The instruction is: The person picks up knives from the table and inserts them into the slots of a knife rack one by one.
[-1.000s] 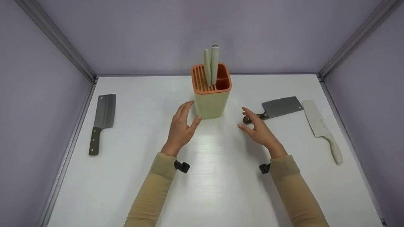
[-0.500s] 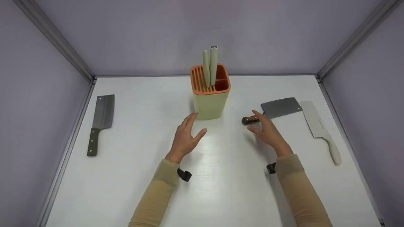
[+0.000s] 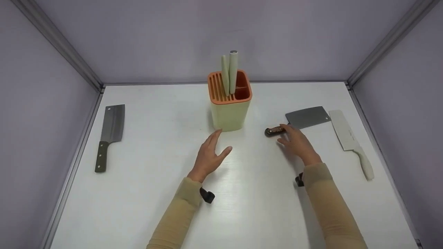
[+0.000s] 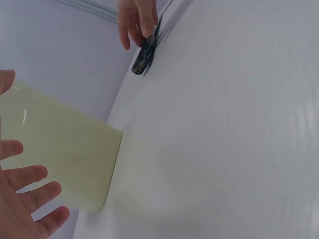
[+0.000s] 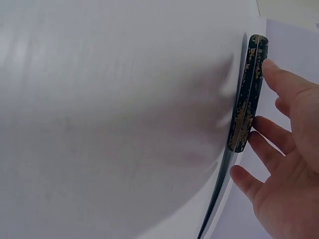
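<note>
On the right of the white table lies a cleaver with a dark blade (image 3: 308, 117) and a mottled dark handle (image 3: 275, 131). My right hand (image 3: 299, 143) hovers at that handle, thumb and fingers spread. In the right wrist view, fingertips come close to the mottled handle (image 5: 249, 94); whether they touch it I cannot tell. A pale green knife block (image 3: 230, 116) with an orange slotted top stands at the back middle, two light-handled knives (image 3: 232, 74) upright in it. My left hand (image 3: 207, 157) is in front of the block with fingers extended, holding nothing.
Another cleaver (image 3: 112, 128) with a dark green handle lies at the left. A pale knife (image 3: 346, 133) lies at the right edge, its tip close to the dark cleaver's blade. Grey-lilac panels (image 3: 155, 41) enclose the table (image 3: 152, 193) at back and sides.
My right hand has moved rightward and down to the dark cleaver's handle. My left hand has drawn back from the block's side toward me and slightly right. The knives and block stay put.
</note>
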